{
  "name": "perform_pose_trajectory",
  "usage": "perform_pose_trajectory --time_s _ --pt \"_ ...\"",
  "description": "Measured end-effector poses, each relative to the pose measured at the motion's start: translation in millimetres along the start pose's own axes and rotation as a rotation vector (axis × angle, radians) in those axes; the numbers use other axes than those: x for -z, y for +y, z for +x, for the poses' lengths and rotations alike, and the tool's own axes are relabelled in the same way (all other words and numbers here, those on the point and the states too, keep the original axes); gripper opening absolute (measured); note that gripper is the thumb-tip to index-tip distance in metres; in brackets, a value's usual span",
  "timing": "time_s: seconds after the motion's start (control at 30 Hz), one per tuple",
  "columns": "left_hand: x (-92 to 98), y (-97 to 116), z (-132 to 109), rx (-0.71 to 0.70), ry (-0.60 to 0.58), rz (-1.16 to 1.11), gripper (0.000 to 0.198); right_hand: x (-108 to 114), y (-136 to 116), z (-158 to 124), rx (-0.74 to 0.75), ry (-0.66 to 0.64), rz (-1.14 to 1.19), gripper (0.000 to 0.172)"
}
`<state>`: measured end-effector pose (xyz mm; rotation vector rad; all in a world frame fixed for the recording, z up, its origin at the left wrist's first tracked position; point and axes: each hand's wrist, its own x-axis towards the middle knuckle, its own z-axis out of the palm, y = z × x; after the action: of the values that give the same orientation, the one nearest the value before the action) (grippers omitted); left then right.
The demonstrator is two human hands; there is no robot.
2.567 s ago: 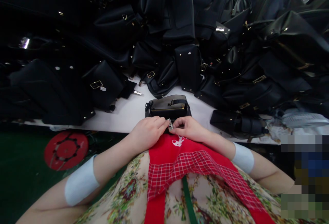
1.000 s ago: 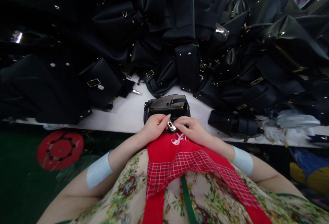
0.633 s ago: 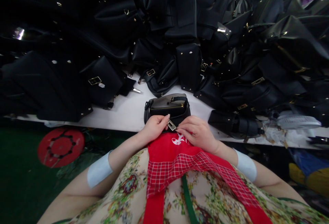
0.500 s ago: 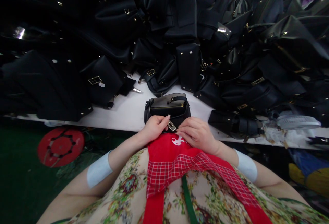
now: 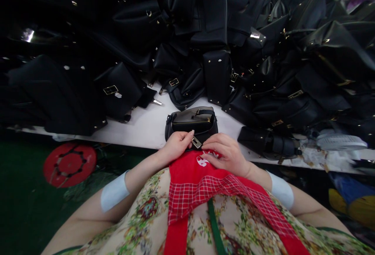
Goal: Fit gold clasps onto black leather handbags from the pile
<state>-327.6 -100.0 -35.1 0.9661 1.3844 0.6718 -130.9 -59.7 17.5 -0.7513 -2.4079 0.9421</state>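
A small black handbag [image 5: 191, 120] stands open at the front edge of the white table, its grey lining and gold zipper showing. On its near side sits a gold rectangular clasp plate [image 5: 196, 142]. My left hand [image 5: 176, 145] is closed on the bag's front, thumb against the left end of the plate. At the plate's right side is my right hand [image 5: 226, 152], its index finger touching near the corner and its thumb held apart below. The bag's lower front is hidden behind my hands and the red apron [image 5: 187, 169].
Black bags [image 5: 216, 77] with gold fittings are heaped along the back and both sides of the white table [image 5: 140, 130]. A red round stool seat [image 5: 69, 165] is at the lower left. Clear plastic wrapping [image 5: 319, 155] lies at the right.
My right thumb has moved down, away from the index finger, so the right fingers are more parted. My left hand and the handbag stay in place. The view has shifted slightly.
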Motion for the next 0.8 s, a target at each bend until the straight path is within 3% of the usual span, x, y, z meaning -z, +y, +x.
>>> perform_pose_trajectory --time_s 0.13,0.37,0.6,0.7,0.8 --pt "0.1 -2 1 0.004 -0.006 -0.027 0.053 -3 2 1 -0.085 -0.015 -0.031 0.034" --pt "0.2 1 1 0.004 -0.029 -0.041 0.053 -11 13 4 -0.006 0.003 -0.026 0.011" --pt "-1.6 -1 3 0.012 -0.047 -0.044 0.052 -9 10 12 0.15 -0.118 -0.157 0.015" --pt "-2.3 -2 4 0.005 -0.073 -0.037 0.054 -8 7 12 0.153 -0.169 -0.218 0.017" --pt "-2.6 -1 5 -0.009 -0.095 -0.018 0.055 -9 6 9 0.108 -0.128 -0.178 0.016"
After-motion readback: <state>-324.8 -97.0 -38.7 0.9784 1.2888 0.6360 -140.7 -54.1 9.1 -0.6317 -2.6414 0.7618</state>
